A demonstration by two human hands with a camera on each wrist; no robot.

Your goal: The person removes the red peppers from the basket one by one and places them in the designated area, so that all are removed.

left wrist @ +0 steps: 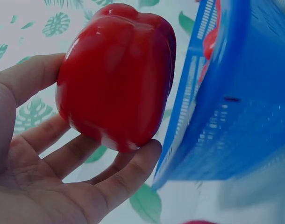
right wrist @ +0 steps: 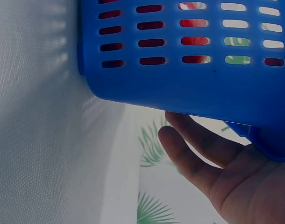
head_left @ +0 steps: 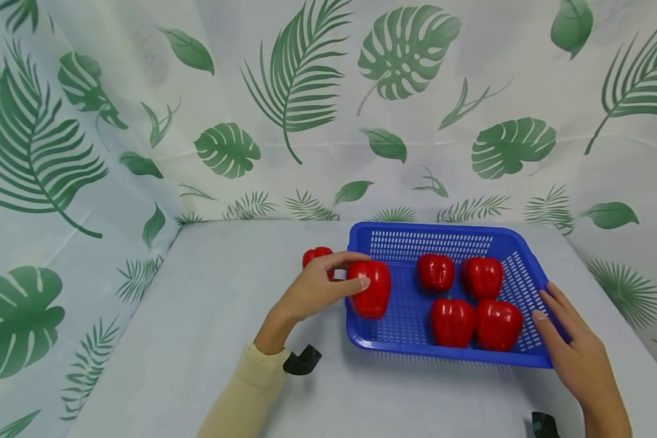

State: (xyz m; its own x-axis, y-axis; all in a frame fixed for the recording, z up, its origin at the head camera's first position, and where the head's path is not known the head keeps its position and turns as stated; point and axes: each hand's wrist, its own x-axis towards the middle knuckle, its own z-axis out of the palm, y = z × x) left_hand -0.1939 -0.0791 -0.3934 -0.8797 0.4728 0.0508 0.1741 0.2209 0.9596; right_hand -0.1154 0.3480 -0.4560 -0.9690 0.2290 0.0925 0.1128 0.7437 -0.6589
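Note:
A glossy red bell pepper (head_left: 369, 289) is pinched between the thumb and fingers of my left hand (head_left: 314, 289), at the left end of a blue plastic basket (head_left: 454, 356). In the left wrist view, that bell pepper (left wrist: 114, 79) hangs beside the outer wall of the basket (left wrist: 245, 93). Several more red bell peppers (head_left: 452, 322) lie inside the basket, toward its right half. My right hand (head_left: 577, 344) grips the basket's right rim, thumb over the edge. From the right wrist, two of its fingers (right wrist: 194, 156) show outside the slotted wall; the thumb is hidden there.
Another red bell pepper (head_left: 317, 254) sits on the white tabletop (head_left: 197, 316) left of the basket, partly covered by my left hand. A leaf-patterned curtain (head_left: 306, 121) borders the table at the back and sides. Dark wrist mounts (head_left: 302, 360) show near both wrists.

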